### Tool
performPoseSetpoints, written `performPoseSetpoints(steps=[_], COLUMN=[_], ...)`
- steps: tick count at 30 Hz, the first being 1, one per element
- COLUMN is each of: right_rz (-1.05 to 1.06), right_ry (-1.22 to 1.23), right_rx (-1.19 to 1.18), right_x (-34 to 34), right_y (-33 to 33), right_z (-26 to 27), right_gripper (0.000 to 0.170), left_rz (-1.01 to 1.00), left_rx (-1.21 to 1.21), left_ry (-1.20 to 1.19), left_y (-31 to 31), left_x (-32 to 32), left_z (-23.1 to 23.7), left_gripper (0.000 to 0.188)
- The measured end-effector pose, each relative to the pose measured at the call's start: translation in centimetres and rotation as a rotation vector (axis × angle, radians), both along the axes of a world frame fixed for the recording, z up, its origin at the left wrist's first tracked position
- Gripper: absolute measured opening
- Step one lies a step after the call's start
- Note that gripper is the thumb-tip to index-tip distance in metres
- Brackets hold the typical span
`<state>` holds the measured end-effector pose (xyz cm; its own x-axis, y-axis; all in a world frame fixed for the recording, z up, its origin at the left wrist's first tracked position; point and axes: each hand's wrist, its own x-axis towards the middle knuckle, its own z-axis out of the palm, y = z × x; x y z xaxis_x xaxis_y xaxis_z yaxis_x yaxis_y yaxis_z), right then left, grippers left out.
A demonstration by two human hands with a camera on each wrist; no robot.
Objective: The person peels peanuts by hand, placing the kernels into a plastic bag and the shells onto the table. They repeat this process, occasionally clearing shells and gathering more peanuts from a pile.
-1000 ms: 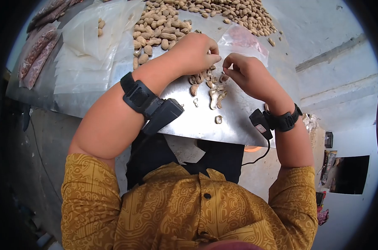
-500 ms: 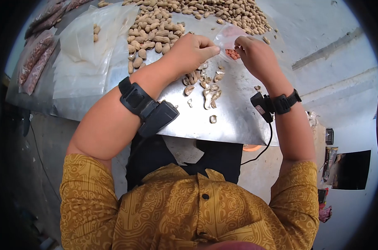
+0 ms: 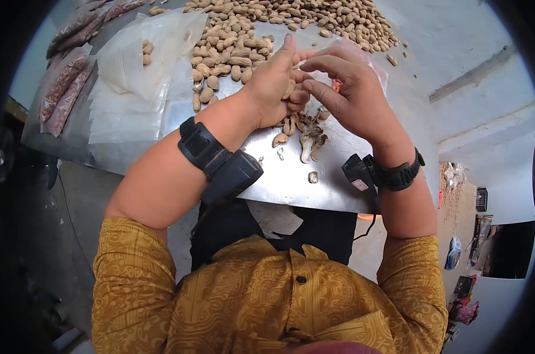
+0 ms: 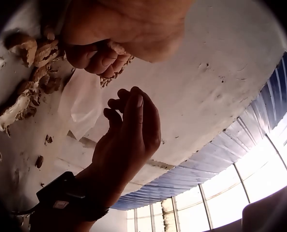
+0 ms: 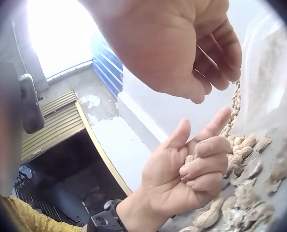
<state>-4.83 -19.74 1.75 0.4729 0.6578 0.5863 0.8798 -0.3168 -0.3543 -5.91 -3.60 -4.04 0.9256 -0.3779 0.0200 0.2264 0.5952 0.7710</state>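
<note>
Peanut (image 5: 190, 158), in left hand (image 5: 182, 178), inside curled fingers (image 5: 208, 166)

Three views: one worn on the head, one on each wrist.
Head: looks steeply down and forward over the shirt (image 3: 255, 295), taking in both forearms (image 3: 161, 171) and the table (image 3: 279, 184); farthest from the work. Left wrist: close by the left hand (image 3: 273, 88), facing across to the right hand (image 3: 359, 97), windows (image 4: 220, 186) beyond. Right wrist: likewise close, facing the opposite way, past its own hand onto the other, dark doorway (image 5: 80, 164) behind. Both hands and the peanut shells (image 3: 312, 143) appear in all three.
</note>
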Motion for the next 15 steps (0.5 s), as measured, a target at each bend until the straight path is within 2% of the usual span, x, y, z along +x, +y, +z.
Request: performPoseSetpoints(steps=[2,6,12,15], right_rz=[-0.007,0.016,0.043,0.083], right_ry=[-0.038,-0.051,0.286,0.723], right_rx=[-0.064,-0.016,0.215,0.591], right_x=[-0.4,-0.2,0.4,1.2], right_y=[0.7,1.0,-0.4,-1.2], right_z=[-1.4,-2.0,-2.9,-2.6], right_gripper=[0.015,0.018,0.019,0.015], left_rz=[0.198,0.251,0.202,0.074], left_rx=[0.052,0.038,-0.001,-0.028], left_ry=[0.012,-0.004,-0.039,-0.156], left_y=[-1.4,-1.5,-2.2,-1.0], left_x=[-0.7,-0.6,-0.9,-0.5], left_z=[0.9,0.7,0.8,0.1], left_gripper=[0.066,0.069,0.065,0.050])
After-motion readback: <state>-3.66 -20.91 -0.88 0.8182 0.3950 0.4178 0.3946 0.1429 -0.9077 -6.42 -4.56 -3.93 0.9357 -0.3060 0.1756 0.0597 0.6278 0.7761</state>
